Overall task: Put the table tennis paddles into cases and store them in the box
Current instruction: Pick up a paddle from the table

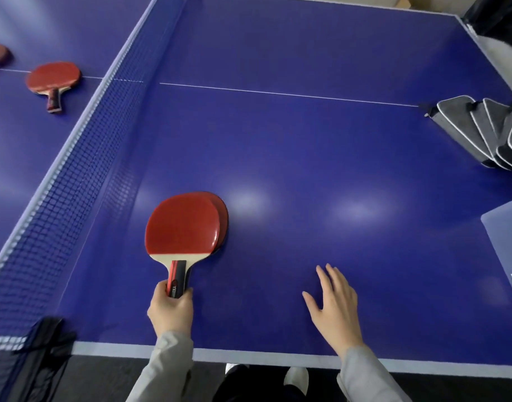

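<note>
The left hand (170, 310) grips the handle of a red paddle (182, 226), blade pointing away; a second paddle seems to lie under it. The right hand (333, 306) hovers open over the table (278, 140), holding nothing. The grey cases (481, 129) lie far right, so the right hand is nearer. Another paddle (54, 78) waits beyond the net (74, 158).
</note>
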A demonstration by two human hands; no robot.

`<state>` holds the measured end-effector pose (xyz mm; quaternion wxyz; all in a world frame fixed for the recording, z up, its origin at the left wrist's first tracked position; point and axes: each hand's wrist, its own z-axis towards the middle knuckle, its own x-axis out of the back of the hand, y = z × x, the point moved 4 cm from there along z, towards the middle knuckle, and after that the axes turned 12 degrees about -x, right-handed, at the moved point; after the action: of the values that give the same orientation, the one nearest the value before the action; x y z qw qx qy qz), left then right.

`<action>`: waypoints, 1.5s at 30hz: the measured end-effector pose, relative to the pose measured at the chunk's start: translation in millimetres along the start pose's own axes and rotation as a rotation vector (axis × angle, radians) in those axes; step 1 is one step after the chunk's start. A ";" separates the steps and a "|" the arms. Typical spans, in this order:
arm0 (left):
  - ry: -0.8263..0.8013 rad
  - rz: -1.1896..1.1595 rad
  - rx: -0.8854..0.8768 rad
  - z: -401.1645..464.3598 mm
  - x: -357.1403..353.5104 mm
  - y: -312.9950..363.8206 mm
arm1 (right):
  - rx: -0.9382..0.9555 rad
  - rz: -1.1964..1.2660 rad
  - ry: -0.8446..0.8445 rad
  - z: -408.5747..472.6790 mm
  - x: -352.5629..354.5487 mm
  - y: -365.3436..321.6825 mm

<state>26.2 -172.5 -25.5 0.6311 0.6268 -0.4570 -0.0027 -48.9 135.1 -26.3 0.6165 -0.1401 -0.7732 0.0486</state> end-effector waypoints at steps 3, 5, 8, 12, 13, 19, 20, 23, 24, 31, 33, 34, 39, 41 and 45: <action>0.052 0.048 0.012 24.7 31.5 -16.5 | 0.015 -0.021 -0.015 3.6 -1.5 -8.8; 0.066 0.081 0.018 38.0 48.7 -26.1 | 0.019 -0.033 -0.019 5.3 -2.4 -14.3; 0.048 0.141 -0.009 52.7 65.2 -33.2 | 0.022 -0.045 -0.021 7.0 -3.1 -18.6; 0.027 0.177 -0.070 62.4 73.3 -34.3 | 0.016 -0.059 -0.022 8.1 -3.7 -21.0; 0.024 0.177 -0.082 62.8 73.4 -34.2 | 0.012 -0.062 -0.021 8.0 -3.5 -21.2; 0.025 0.226 -0.121 63.2 72.0 -33.4 | 0.004 -0.083 -0.029 7.9 -3.6 -22.0; 0.025 0.247 -0.134 64.1 71.7 -33.7 | 0.003 -0.084 -0.030 7.7 -3.5 -22.3; 0.014 0.262 -0.143 65.4 71.0 -35.6 | 0.000 -0.093 -0.038 6.6 -4.1 -22.6; 0.010 0.259 -0.139 65.5 70.8 -36.4 | 0.002 -0.101 -0.043 6.2 -4.8 -22.5; -0.076 0.315 -0.146 66.7 71.1 -34.3 | -0.004 -0.119 -0.065 4.6 -7.8 -21.5; -0.133 0.317 -0.137 66.8 73.4 -31.5 | -0.009 -0.127 -0.073 5.1 -7.6 -21.9; -0.156 0.322 -0.145 65.2 75.9 -28.4 | -0.012 -0.125 -0.076 4.8 -6.7 -22.5; -0.201 0.627 -0.495 46.1 83.1 1.2 | -0.024 -0.109 -0.090 1.0 2.6 -25.5; -0.270 0.709 -0.689 31.2 72.8 21.9 | -0.034 -0.118 -0.095 -1.3 9.8 -23.7; -0.550 0.840 -0.888 4.5 28.1 65.3 | -0.069 -0.110 -0.072 -6.7 33.1 -9.8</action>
<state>2.7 -178.2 41.6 0.6372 0.0532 -0.7618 -0.1042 -50.6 134.2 8.8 0.5847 -0.1166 -0.8028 -0.0071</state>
